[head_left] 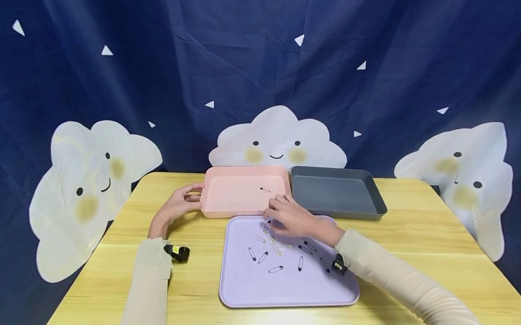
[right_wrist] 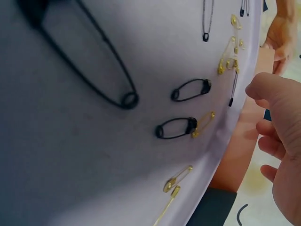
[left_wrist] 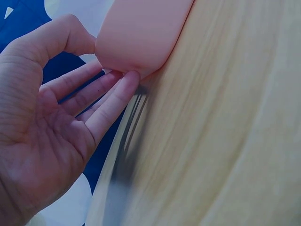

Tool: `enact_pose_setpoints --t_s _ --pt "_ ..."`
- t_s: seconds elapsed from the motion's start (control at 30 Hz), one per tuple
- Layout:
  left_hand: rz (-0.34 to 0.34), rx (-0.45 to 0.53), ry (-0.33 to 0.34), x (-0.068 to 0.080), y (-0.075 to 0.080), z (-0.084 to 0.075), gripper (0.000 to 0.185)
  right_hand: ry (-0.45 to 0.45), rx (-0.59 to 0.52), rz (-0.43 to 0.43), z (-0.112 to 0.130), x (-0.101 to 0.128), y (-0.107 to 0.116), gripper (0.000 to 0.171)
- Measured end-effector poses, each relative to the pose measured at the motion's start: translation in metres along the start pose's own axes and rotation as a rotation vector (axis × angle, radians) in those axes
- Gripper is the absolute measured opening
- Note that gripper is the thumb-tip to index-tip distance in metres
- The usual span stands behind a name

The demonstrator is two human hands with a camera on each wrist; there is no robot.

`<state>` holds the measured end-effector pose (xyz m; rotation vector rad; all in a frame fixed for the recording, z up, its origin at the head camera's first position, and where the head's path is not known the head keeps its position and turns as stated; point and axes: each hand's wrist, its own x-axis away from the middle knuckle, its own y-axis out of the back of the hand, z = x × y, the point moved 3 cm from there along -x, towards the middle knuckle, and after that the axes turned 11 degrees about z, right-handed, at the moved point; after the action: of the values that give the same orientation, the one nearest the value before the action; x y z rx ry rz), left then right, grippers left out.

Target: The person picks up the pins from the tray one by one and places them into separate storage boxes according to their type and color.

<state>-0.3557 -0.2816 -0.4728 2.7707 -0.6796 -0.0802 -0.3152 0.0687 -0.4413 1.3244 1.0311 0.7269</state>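
At the left end of the pink tray (head_left: 245, 212), my left hand (head_left: 177, 206) holds its wall, thumb and fingertips against the outside. A dark-headed safety pin (head_left: 265, 189) lies inside that tray. My right hand (head_left: 295, 216) hovers over the far edge of the lavender tray (head_left: 289, 291), its fingertips overlapping the pink tray's near wall. In the right wrist view its thumb (right_wrist: 268, 89) stands apart from the bent fingers, and no pin shows between them. Several black and gold safety pins lie scattered on the lavender tray, including a black one (head_left: 267, 226) just below the right fingers.
A dark grey tray (head_left: 334, 213) stands right of the pink one at the back of the wooden table (head_left: 424, 252). Behind the table hangs a navy curtain (head_left: 256, 74) printed with smiling clouds and white triangles.
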Motion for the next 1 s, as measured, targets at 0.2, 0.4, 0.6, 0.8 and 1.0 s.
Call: enact_pose_setpoints --t_s 0.2,0.4,0.6,0.8,1.0 --pt "-0.001 -0.007 -0.004 0.0016 -0.0009 0.0001 0.069 0.001 0.058 0.021 0.0028 0.0009 -0.0031 0.016" --pt "-0.006 -0.004 -0.003 0.0024 -0.0008 0.0009 0.068 -0.004 0.112 0.04 0.0057 -0.0001 -0.0022 0.013" --pt "-0.008 0.002 -0.002 0.0017 -0.0003 -0.0007 0.068 -0.004 0.16 0.06 0.007 -0.0014 -0.0007 0.014" --pt "-0.006 0.001 0.0 0.0015 -0.0008 -0.0009 0.068 -0.008 0.193 0.09 0.0053 -0.0001 -0.0058 0.011" --pt "-0.009 -0.009 0.0 -0.0002 -0.0005 0.0023 0.067 -0.014 0.179 0.121 0.0039 0.0012 -0.0064 0.009"
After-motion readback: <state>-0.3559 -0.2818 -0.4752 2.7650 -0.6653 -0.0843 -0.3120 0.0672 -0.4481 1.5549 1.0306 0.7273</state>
